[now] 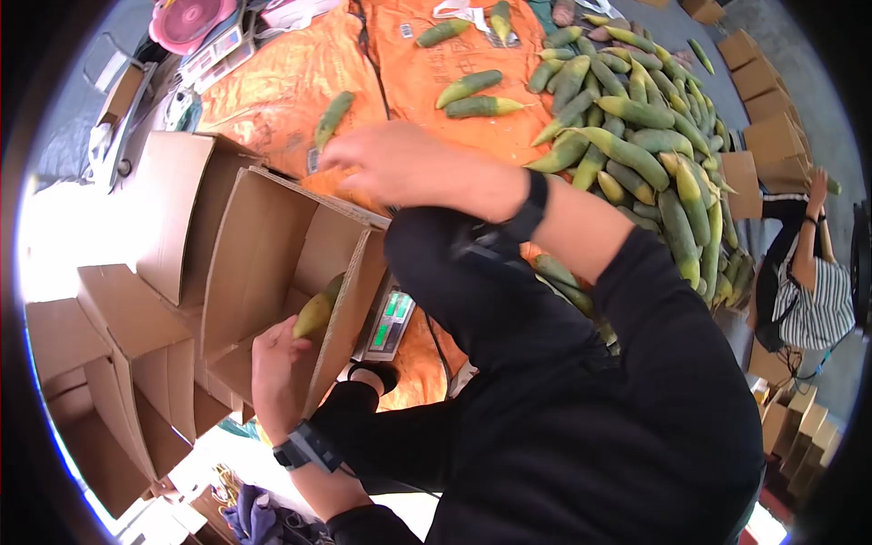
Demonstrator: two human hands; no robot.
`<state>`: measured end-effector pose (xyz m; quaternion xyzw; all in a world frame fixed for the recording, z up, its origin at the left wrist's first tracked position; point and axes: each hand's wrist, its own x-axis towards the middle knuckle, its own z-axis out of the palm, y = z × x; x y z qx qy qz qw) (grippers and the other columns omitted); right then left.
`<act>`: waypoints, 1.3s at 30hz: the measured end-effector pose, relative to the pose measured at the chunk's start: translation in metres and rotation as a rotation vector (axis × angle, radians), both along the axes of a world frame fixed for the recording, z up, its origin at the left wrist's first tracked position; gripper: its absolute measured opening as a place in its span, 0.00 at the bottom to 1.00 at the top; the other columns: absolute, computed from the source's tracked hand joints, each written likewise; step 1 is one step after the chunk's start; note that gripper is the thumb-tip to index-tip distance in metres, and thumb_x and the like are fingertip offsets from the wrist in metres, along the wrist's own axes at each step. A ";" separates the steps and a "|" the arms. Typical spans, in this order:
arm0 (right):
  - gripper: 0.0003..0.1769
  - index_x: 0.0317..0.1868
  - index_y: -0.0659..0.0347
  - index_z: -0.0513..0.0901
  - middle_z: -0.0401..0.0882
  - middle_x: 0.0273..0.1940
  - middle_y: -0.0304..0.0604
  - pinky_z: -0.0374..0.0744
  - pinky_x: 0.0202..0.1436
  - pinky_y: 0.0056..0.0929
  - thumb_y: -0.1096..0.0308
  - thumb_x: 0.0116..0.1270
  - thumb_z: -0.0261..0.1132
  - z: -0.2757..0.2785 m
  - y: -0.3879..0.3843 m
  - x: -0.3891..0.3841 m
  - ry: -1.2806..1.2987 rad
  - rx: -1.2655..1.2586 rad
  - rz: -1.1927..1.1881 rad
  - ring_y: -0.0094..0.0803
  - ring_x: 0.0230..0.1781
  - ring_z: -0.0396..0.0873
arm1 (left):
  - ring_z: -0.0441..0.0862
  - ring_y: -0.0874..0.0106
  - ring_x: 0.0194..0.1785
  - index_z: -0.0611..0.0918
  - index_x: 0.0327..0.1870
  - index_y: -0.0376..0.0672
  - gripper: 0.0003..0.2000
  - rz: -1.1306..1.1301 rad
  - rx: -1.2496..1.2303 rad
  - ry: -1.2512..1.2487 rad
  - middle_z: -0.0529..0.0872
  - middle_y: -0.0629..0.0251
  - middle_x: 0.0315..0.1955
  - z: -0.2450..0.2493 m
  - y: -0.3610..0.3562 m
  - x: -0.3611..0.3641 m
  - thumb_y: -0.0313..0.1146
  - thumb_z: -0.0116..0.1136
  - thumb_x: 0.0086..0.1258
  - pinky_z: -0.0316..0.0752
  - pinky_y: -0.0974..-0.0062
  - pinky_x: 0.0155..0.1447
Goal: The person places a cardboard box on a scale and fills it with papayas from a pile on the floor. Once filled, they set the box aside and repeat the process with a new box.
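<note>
My left hand [277, 359] reaches into an open cardboard box [259, 259], its fingers closed at the pale end of a green radish [313, 316]. The far end of that radish is partly hidden by the box wall. My right hand [391, 165], blurred by motion, is over the box's far edge with its fingers stretched out and nothing seen in them. Just beyond its fingertips a single green radish [334, 116] lies on the orange sheet [263, 104]. Beside the box, a scale display [391, 322] shows lit green digits.
A large heap of green radishes [636, 136] lies to the upper right, with several loose ones on the sheet. More open cartons [118, 363] stand at left. A pink basin [191, 23] is at the top. Another person in a striped shirt [817, 300] sits at right near stacked boxes [763, 82].
</note>
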<state>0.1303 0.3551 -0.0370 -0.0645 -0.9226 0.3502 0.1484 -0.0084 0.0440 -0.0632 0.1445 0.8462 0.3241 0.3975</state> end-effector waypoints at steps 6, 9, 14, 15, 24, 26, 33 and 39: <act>0.16 0.50 0.54 0.77 0.78 0.47 0.44 0.73 0.53 0.45 0.65 0.60 0.60 -0.118 0.078 0.197 -0.541 0.381 -0.503 0.44 0.50 0.76 | 0.72 0.82 0.23 0.81 0.50 0.32 0.14 0.054 -0.185 -0.048 0.80 0.70 0.24 0.011 0.003 0.008 0.32 0.48 0.72 0.65 0.81 0.26; 0.20 0.49 0.56 0.77 0.76 0.50 0.46 0.74 0.54 0.47 0.60 0.56 0.65 -0.172 0.081 0.303 -0.741 0.180 -0.743 0.45 0.52 0.75 | 0.69 0.83 0.22 0.83 0.41 0.31 0.12 -0.126 -0.253 -0.005 0.76 0.73 0.20 0.005 0.000 0.002 0.32 0.52 0.70 0.63 0.80 0.26; 0.30 0.56 0.51 0.73 0.72 0.55 0.46 0.72 0.58 0.49 0.57 0.53 0.69 -0.174 0.037 0.415 -1.259 0.074 -0.917 0.44 0.61 0.68 | 0.69 0.81 0.23 0.79 0.26 0.28 0.13 -0.170 -0.399 0.072 0.76 0.72 0.18 -0.007 -0.005 0.004 0.32 0.56 0.65 0.65 0.77 0.28; 0.30 0.57 0.50 0.72 0.71 0.55 0.45 0.71 0.59 0.48 0.58 0.53 0.70 -0.170 0.029 0.422 -1.382 0.074 -0.904 0.43 0.62 0.68 | 0.69 0.80 0.23 0.78 0.25 0.27 0.14 -0.157 -0.368 0.094 0.76 0.72 0.18 -0.007 -0.005 0.005 0.33 0.56 0.65 0.66 0.76 0.28; 0.27 0.57 0.54 0.69 0.70 0.58 0.45 0.71 0.57 0.55 0.67 0.56 0.66 -0.175 0.026 0.424 -1.487 0.138 -0.896 0.44 0.62 0.69 | 0.69 0.83 0.24 0.80 0.26 0.31 0.14 -0.002 -0.239 0.009 0.77 0.71 0.19 0.006 0.002 0.005 0.35 0.55 0.67 0.65 0.77 0.28; 0.25 0.57 0.54 0.69 0.70 0.57 0.45 0.71 0.57 0.55 0.70 0.58 0.64 -0.190 0.026 0.431 -1.484 0.167 -0.856 0.45 0.61 0.70 | 0.72 0.78 0.24 0.80 0.30 0.31 0.13 -0.039 -0.159 -0.068 0.79 0.66 0.20 0.004 -0.001 0.004 0.35 0.55 0.67 0.67 0.75 0.29; 0.29 0.56 0.57 0.66 0.68 0.56 0.45 0.72 0.57 0.52 0.69 0.54 0.69 -0.162 0.018 0.383 -1.490 0.232 -0.664 0.47 0.60 0.69 | 0.83 0.57 0.38 0.82 0.41 0.33 0.15 -0.463 -0.499 0.229 0.85 0.48 0.33 -0.021 -0.012 0.001 0.35 0.58 0.58 0.75 0.67 0.45; 0.34 0.57 0.54 0.65 0.68 0.55 0.48 0.72 0.57 0.50 0.72 0.50 0.71 -0.127 0.037 0.309 -0.894 0.128 -0.602 0.51 0.58 0.69 | 0.83 0.56 0.45 0.83 0.46 0.37 0.16 -0.436 -0.545 0.174 0.85 0.49 0.39 -0.006 -0.002 0.006 0.35 0.58 0.59 0.75 0.68 0.49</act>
